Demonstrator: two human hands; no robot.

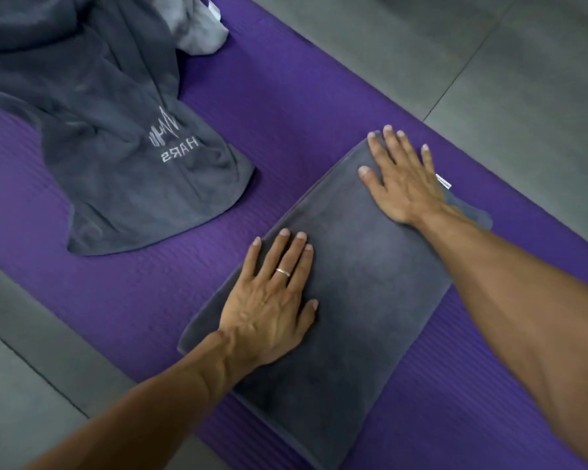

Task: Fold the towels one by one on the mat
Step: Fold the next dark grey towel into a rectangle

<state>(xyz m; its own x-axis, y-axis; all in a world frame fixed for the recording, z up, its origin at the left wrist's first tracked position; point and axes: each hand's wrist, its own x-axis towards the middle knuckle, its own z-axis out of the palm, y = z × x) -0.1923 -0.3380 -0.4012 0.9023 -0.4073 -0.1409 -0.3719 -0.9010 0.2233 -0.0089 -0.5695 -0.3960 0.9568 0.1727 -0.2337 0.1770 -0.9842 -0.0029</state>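
A folded dark grey rectangular terry towel (347, 283) lies flat on the purple ribbed foam mat (286, 113). The left hand (269, 300) presses on its near left part, fingers straight and close together. The right hand (401, 178) presses its far corner, fingers spread. A crumpled dark grey towel with pale lettering (116, 130) lies well apart, far left on the mat, on the grey tiled floor (489, 45).

Count: 3 towels – 1 folded grey towel (347, 266), 1 crumpled dark towel (116, 130), 1 light-grey towel (197, 28); 1 purple mat (286, 96); 2 hands.
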